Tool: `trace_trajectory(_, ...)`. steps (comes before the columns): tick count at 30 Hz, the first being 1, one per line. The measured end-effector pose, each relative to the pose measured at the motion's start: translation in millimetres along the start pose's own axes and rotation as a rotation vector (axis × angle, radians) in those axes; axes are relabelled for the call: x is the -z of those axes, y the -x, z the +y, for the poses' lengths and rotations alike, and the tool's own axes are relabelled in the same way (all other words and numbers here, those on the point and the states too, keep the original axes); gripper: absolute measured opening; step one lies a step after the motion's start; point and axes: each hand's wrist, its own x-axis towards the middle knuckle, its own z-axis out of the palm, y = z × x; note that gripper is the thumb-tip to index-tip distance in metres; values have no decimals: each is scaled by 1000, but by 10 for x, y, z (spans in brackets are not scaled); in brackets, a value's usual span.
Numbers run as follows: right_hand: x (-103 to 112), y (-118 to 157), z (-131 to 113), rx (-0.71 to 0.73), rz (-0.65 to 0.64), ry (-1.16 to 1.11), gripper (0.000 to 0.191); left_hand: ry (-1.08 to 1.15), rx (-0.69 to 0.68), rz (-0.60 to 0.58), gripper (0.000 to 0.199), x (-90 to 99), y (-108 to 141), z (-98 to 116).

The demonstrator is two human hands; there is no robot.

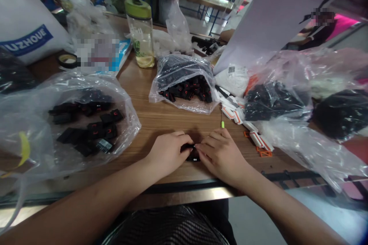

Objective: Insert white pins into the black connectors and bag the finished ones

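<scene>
My left hand (169, 151) and my right hand (220, 153) meet near the table's front edge. Between their fingertips they pinch a small black plastic part (193, 157), with two pale dots on its near face; the fingers cover much of it. A thin tool with a yellow-green handle (222, 124) shows just beyond my right hand's knuckles. Whether that hand also grips it or it lies on the table, I cannot tell. Ahead, an open clear bag (184, 105) holds several black parts with red marks (188, 90).
At left, another clear bag (130, 122) contains black parts (94, 130). White-and-orange pieces (232, 113) and an orange frame (263, 152) lie at right, by filled bags (276, 101). A green-lidded bottle (140, 32) and black tape roll (68, 60) stand farther back. Another person (319, 32) is at far right.
</scene>
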Motion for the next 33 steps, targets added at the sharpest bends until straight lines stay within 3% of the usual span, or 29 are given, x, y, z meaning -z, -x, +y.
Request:
trace_trajectory(5,221,334,420,-323,71,-104,18,-5,11,-1,13,-2,14,-6)
trace_trajectory(8,307,643,639,-610,-63,-66,20,7,10,-5,12,-4,18,-14)
trace_trajectory(11,281,842,685,-756,-117,-155,23,11,9,-6,12,-7,14,-19)
trace_trajectory(15,176,879,652,-733,-56,-143,23,9,1,1,10,-3,10,-13)
trace_trajectory(19,102,823,688,-635,-70,43,21,8,9,-10,9,6,12,-9)
trace_trajectory(21,93,804,722,-678,-90,102,23,9,5,-12,9,8,14,-10)
trace_trajectory(26,190,829,832,-859,-157,-66,32,17,10,-12,11,8,11,-13)
trace_trajectory(33,235,908,896,-723,-108,-193,23,15,3,-10,10,4,12,-14)
